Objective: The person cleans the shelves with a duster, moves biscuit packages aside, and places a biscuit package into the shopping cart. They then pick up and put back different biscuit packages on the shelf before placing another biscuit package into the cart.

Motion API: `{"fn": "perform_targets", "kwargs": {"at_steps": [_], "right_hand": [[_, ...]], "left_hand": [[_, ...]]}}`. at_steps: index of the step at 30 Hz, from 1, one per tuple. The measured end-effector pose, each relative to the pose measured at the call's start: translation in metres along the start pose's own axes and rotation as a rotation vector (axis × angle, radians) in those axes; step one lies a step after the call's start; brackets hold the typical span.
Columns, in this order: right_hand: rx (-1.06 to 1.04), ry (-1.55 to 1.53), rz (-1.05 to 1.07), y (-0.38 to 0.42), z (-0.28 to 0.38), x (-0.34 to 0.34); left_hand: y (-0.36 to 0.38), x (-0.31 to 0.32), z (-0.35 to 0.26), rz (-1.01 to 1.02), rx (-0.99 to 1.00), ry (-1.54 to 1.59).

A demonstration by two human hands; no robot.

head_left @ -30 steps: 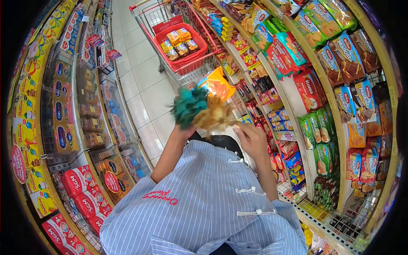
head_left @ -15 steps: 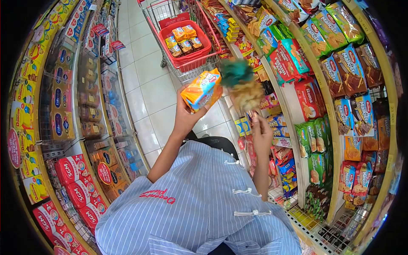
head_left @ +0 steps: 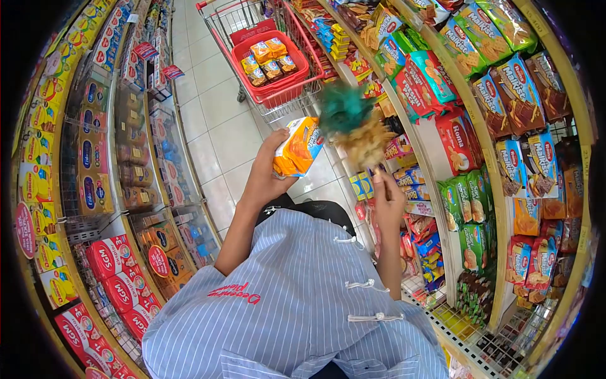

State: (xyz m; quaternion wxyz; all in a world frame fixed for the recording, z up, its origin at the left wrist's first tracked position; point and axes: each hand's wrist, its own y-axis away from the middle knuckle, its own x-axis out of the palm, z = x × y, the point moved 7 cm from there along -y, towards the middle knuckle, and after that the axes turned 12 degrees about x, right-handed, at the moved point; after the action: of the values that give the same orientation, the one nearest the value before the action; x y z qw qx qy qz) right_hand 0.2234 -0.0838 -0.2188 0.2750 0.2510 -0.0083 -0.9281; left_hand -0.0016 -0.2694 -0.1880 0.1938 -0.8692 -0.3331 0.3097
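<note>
My left hand (head_left: 266,179) is wrapped around an orange, white and blue biscuit packet (head_left: 299,149), raised in front of my chest and tilted. My right hand (head_left: 387,194) grips the thin handle of a feather duster (head_left: 363,140) with teal and tan feathers. The duster's head is blurred by motion and points up and left. Its teal tip lies close beside the packet's right edge in this view.
Ahead stands a shopping cart (head_left: 211,39) carrying a red basket (head_left: 302,71) with several small packets in it. Shelves of biscuit packets (head_left: 514,101) line my right side. Boxes, including red SGM boxes (head_left: 118,256), fill the shelves on the left. A tiled floor (head_left: 218,82) runs between.
My left hand has turned the biscuit packet so another side faces me, and lowered it slightly. The duster has shifted a little to the left beside it.
</note>
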Motion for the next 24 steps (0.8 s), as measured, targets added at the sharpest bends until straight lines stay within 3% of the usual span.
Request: {"fn": "perform_targets", "kwargs": {"at_steps": [1,2,3,4,7,10,11,13,14,15,19,23,24], "right_hand": [[-0.014,-0.087,0.046,0.006,-0.002,0.006],[-0.08,-0.042,0.191,0.014,0.009,0.015],[-0.073,-0.044,0.182,0.013,0.006,0.017],[-0.081,-0.012,0.141,0.009,0.002,0.02],[-0.047,0.035,0.05,-0.015,-0.022,0.016],[0.329,-0.292,0.116,-0.026,-0.036,0.018],[0.332,-0.293,0.113,-0.022,-0.016,0.014],[0.535,-0.604,0.428,-0.005,0.012,0.035],[0.616,-0.639,0.424,-0.002,0.003,0.045],[0.618,-0.638,0.419,-0.004,-0.001,0.049],[0.57,-0.719,0.516,-0.01,-0.001,0.067],[0.525,-0.781,0.451,-0.01,0.006,0.067],[0.489,-0.81,0.426,-0.011,0.009,0.065]], "left_hand": [[0.001,0.001,-0.001,0.008,-0.001,0.001],[0.004,0.006,0.004,0.035,-0.12,0.182],[0.007,0.013,0.007,0.063,-0.239,0.363],[0.003,0.008,-0.003,0.037,-0.115,0.163],[-0.003,0.008,-0.011,0.058,0.044,0.015],[-0.003,0.012,-0.021,0.091,0.076,0.064],[-0.003,0.016,-0.027,0.135,0.122,0.07],[-0.006,0.023,-0.034,0.173,0.106,0.112],[-0.007,0.03,-0.041,0.252,0.179,0.021],[-0.006,0.037,-0.046,0.328,0.252,-0.073],[0.001,0.046,-0.041,0.41,0.198,-0.177],[0.003,0.045,-0.036,0.384,0.065,-0.135],[0.003,0.044,-0.034,0.285,0.003,-0.001]]}}
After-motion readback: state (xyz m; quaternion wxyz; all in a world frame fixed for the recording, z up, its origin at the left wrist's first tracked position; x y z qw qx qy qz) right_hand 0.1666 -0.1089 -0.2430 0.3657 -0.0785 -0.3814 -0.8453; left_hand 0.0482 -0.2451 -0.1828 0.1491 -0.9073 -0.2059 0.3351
